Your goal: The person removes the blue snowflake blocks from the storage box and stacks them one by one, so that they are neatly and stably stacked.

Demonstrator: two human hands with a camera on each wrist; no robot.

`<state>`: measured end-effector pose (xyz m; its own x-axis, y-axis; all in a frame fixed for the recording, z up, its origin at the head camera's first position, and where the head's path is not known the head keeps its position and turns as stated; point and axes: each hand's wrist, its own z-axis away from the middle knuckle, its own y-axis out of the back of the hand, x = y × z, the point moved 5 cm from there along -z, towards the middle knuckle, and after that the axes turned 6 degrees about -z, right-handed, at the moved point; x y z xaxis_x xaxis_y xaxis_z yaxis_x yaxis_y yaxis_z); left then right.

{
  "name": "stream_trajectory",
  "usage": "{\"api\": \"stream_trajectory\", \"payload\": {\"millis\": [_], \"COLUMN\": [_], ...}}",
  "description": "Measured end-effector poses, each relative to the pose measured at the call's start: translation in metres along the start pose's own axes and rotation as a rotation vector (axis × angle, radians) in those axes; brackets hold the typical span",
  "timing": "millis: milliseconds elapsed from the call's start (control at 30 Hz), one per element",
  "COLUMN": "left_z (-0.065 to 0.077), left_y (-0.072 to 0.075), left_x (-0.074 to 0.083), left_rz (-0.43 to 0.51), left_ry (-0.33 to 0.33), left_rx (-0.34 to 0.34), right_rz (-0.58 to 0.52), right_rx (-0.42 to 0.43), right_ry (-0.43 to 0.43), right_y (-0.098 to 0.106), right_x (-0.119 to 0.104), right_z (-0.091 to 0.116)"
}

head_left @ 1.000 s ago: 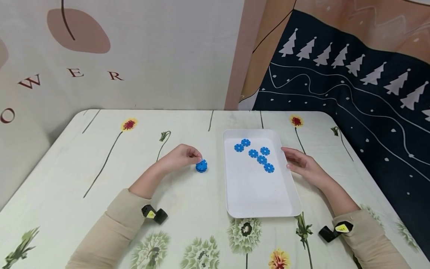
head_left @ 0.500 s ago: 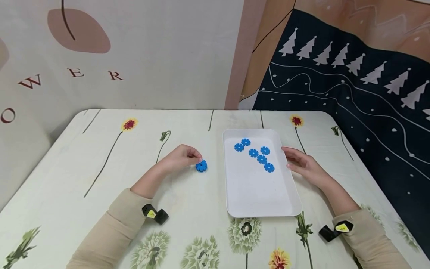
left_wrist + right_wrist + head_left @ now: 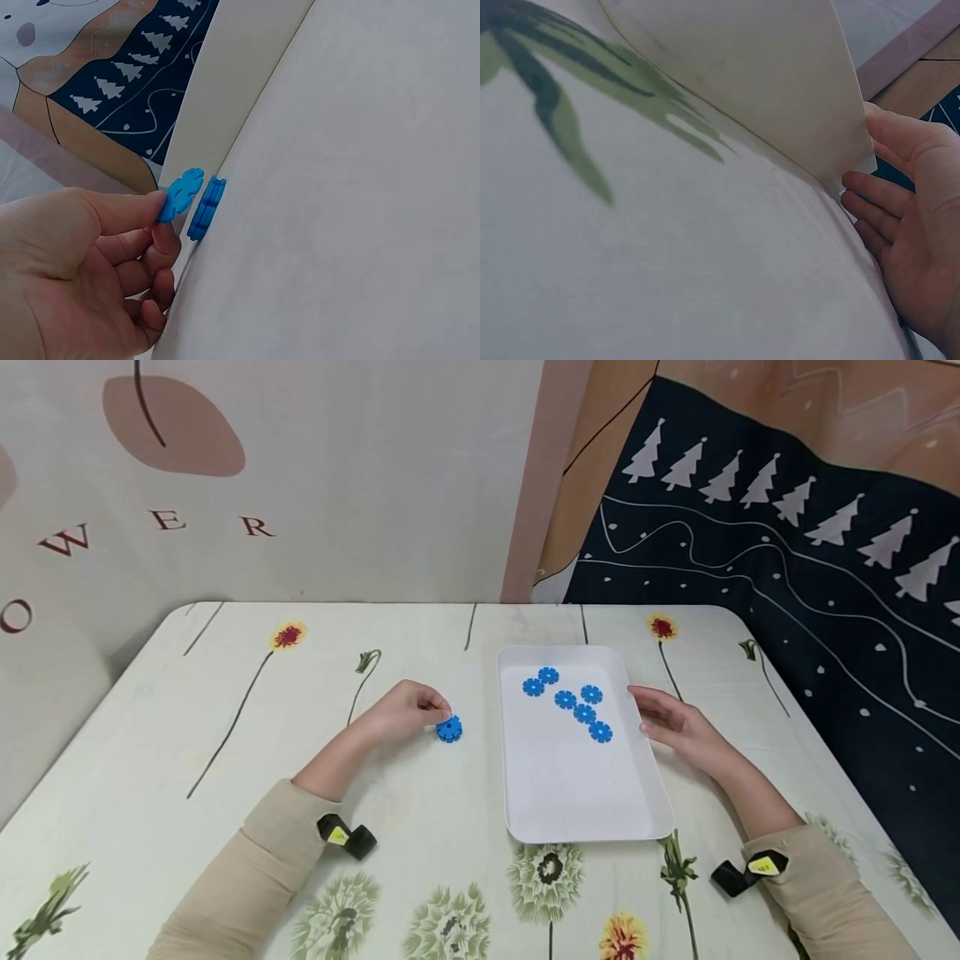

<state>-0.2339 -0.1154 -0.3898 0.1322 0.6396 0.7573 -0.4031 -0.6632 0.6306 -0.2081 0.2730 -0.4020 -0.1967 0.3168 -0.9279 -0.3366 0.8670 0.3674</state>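
Observation:
My left hand (image 3: 401, 712) pinches a blue notched plastic disc (image 3: 182, 195) between thumb and forefinger. In the left wrist view that disc is tilted, just apart from a small stack of blue discs (image 3: 207, 208) on the table. From the head view the held disc overlaps the stack. A white rectangular tray (image 3: 577, 806) lies to the right, with several blue discs (image 3: 584, 714) flat in its far half. At the tray's right side, my right hand (image 3: 678, 731) touches the edge with fairly straight fingers; the right wrist view has this hand (image 3: 922, 217) against the tray's outer wall (image 3: 795, 97).
A white cloth with printed flowers covers the table (image 3: 247, 710). Behind it hangs a pale wall cloth (image 3: 375, 485) with letters, and a dark cloth with white trees (image 3: 787, 552) stands at the right. Each sleeve carries a small black camera (image 3: 348, 837).
Hardly anything differs. The left hand still pinches its disc by the stack, and the right hand stays at the tray's edge. The head view has shifted very slightly.

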Motion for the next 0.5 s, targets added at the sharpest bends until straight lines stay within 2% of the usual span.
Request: {"api": "stream_trajectory", "payload": {"millis": [500], "left_z": [0.0004], "left_y": [-0.0013], "left_x": [0.0012], "left_rz": [-0.032], "left_ry": [-0.013], "left_rx": [0.022], "right_rz": [0.002], "right_rx": [-0.001], "right_ry": [0.006], "right_y": [-0.0003], "right_x": [-0.0004], "right_z": [0.0002]}}
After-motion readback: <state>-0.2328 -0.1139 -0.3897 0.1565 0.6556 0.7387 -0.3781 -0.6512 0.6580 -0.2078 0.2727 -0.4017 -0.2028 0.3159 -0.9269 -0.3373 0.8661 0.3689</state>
